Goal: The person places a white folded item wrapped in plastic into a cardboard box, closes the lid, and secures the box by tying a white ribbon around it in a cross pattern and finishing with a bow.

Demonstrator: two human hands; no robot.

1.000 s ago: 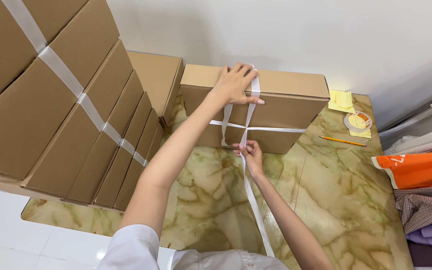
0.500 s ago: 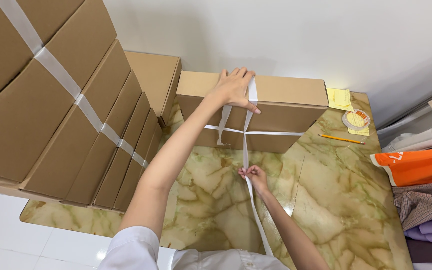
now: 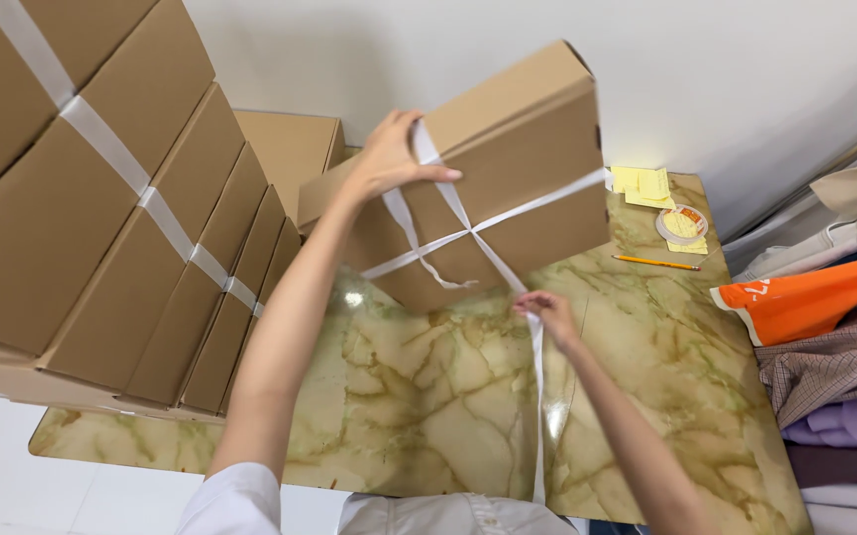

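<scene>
Gripping the tilted cardboard box (image 3: 508,188) at its top edge, the left hand (image 3: 394,154) holds it above the marble table (image 3: 428,396); the right hand (image 3: 547,312) pinches the white strap (image 3: 537,386). Stacked strapped boxes (image 3: 102,208) stand to the left.

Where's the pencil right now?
The pencil lies on the marble table at the far right, just below the tape roll, right of the strapped box.
</scene>
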